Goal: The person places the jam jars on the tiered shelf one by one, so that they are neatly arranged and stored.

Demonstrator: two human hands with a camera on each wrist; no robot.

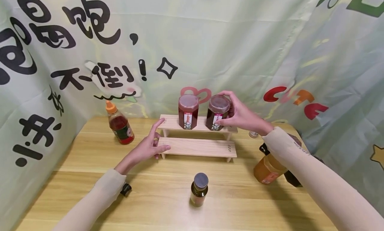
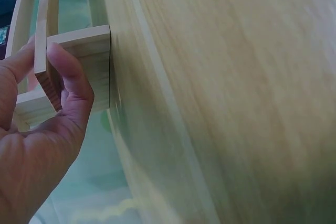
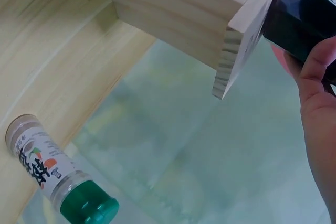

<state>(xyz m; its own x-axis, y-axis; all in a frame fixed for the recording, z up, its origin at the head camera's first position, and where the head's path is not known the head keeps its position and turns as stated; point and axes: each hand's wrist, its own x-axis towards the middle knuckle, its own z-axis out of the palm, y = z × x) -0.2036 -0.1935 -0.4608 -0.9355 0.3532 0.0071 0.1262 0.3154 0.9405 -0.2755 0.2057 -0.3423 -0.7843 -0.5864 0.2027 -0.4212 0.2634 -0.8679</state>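
Observation:
A wooden two-step rack [image 1: 195, 146] stands at the back of the table. My left hand [image 1: 147, 146] grips its left end; in the left wrist view, thumb and a finger pinch the end of a board [image 2: 47, 30]. Two dark red, lidded jars with white labels sit on the upper step. My right hand [image 1: 244, 116] holds the right jar [image 1: 212, 114], thumb at the front near the label and fingers round the lid and far side. The left jar [image 1: 188, 111] stands a short gap away, untouched. Only the right jar's lower part shows in the right wrist view.
A red sauce squeeze bottle [image 1: 121, 127] stands left of the rack, and a small dark bottle [image 1: 199, 192] in front. An orange-brown jar [image 1: 265, 171] is partly behind my right sleeve. A green-capped shaker [image 3: 50, 163] stands right of the rack. Printed cloth [image 1: 210, 41] hangs behind.

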